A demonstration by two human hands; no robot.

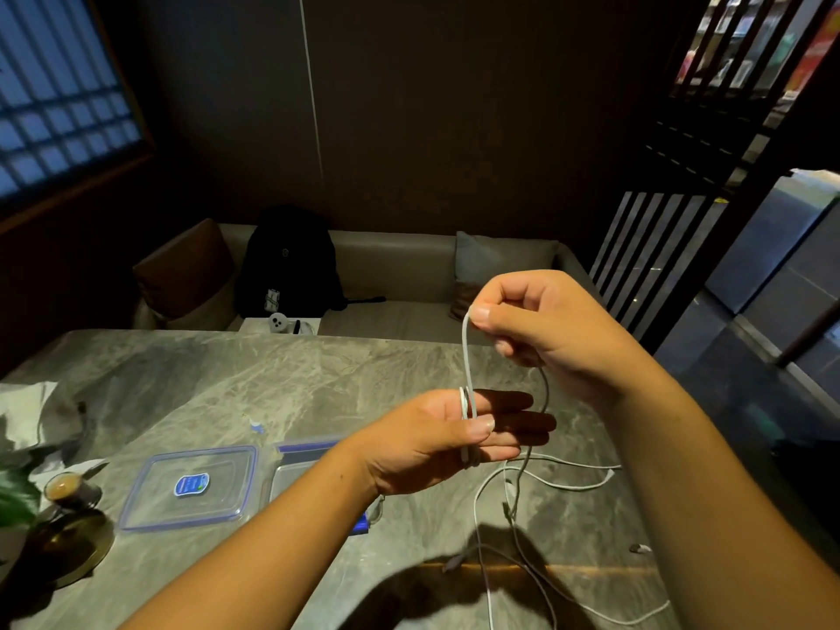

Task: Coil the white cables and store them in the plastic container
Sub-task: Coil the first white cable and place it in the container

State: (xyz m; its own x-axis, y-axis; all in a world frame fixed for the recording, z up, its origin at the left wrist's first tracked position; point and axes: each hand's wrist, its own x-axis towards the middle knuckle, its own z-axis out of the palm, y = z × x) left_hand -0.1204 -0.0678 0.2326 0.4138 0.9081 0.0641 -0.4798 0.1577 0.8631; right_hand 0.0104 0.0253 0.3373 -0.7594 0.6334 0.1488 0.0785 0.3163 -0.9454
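My left hand [436, 441] is held flat over the table with a white cable [467, 356] looped a few times around its fingers, the thumb pressing the loops. Above it, my right hand [541, 329] pinches the same cable between thumb and forefinger, and the strand runs taut down to the loops. The slack trails from my right hand down to the marble table [227, 384], where more white cable [572, 484] lies loose. The clear plastic container [295, 475] with blue trim sits under my left forearm, partly hidden. Its lid [191, 486] lies flat to the left.
A small cup of coffee [66, 488] on a dark round saucer stands at the left edge, with crumpled white paper [27, 411] behind it. A black backpack [288, 261] and cushions rest on the sofa beyond the table. A small dark connector [640, 548] lies at the right.
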